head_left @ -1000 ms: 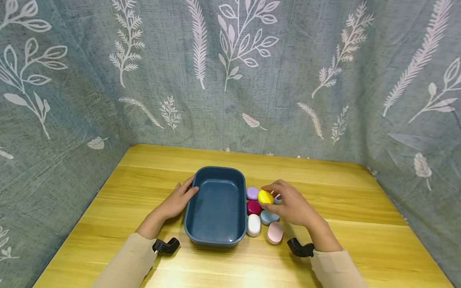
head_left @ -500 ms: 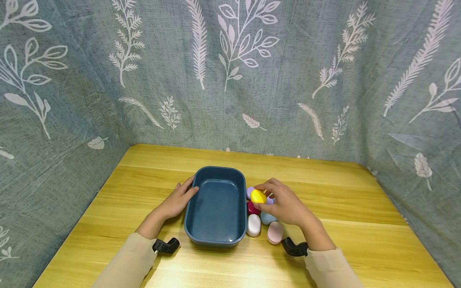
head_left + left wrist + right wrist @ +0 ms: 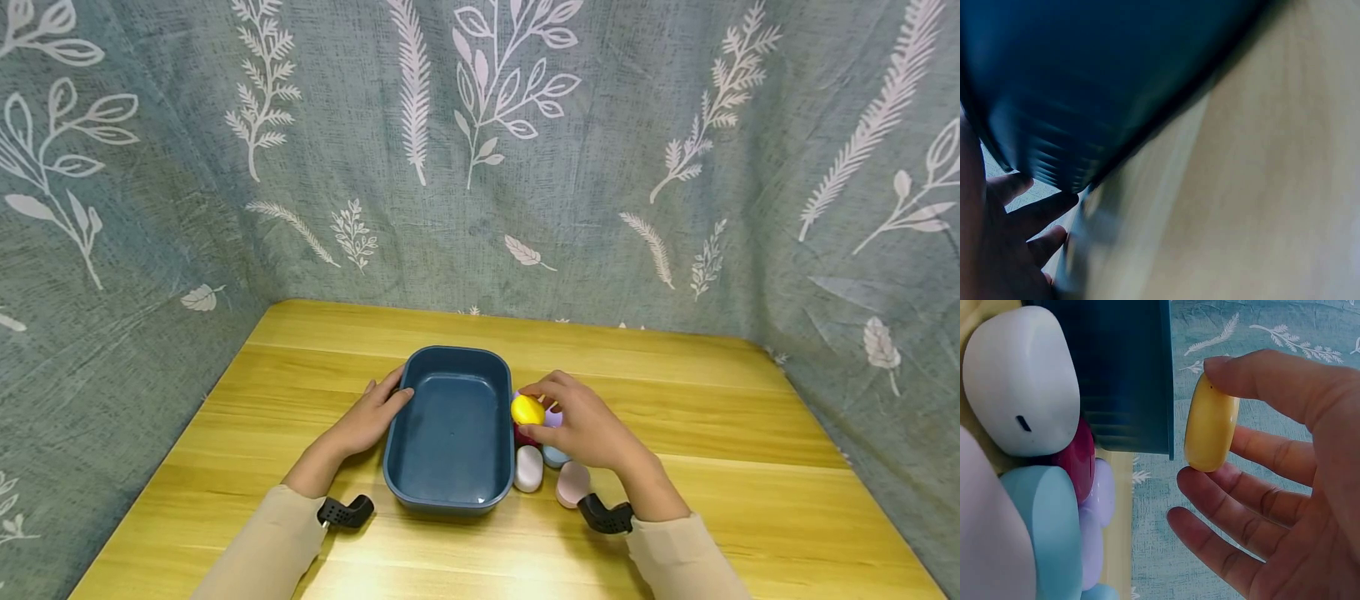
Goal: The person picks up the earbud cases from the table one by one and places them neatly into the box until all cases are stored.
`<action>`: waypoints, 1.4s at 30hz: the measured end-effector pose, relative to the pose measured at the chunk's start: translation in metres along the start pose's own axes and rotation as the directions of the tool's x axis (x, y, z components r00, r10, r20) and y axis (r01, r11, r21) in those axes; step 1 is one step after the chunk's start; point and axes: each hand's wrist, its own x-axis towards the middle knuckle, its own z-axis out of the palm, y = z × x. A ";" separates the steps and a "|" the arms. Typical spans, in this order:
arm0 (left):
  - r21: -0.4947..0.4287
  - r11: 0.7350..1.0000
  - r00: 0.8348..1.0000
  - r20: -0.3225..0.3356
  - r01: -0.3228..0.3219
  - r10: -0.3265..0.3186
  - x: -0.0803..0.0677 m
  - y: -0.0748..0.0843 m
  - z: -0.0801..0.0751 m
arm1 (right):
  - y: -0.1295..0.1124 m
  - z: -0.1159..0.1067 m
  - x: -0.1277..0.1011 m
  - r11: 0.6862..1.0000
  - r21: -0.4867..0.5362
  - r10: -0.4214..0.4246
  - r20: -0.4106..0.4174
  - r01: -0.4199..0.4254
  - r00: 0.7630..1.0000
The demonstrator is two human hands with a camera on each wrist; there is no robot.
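My left hand holds the left side of a dark blue plastic bin, its thumb over the rim and fingers along the outer wall. In the left wrist view the fingers are spread against the ribbed outside. My right hand pinches a glossy yellow rounded case between thumb and fingertips, just right of the bin's rim. In the right wrist view the yellow case stands on edge, above the other cases. Below it a crimson case and lilac case are partly hidden.
Beside the bin's right wall lie a white case, a light blue case and a pink case, close together. A patterned curtain encloses the wooden table at the back and sides.
My right hand has carried the yellow case leftward to the bin's right rim, over the lilac and crimson cases. The left hand and bin have stayed in place.
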 end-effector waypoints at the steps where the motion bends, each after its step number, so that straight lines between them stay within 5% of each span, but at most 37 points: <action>1: -0.001 1.000 1.000 0.001 0.002 -0.002 0.000 0.000 0.000 | 0.000 0.000 0.000 1.000 -0.002 0.004 0.003 -0.004 1.000; 42: 0.000 0.999 0.999 0.001 0.038 -0.038 -0.001 -0.001 0.000 | -0.025 0.013 0.013 1.000 -0.005 -0.029 0.037 0.030 0.999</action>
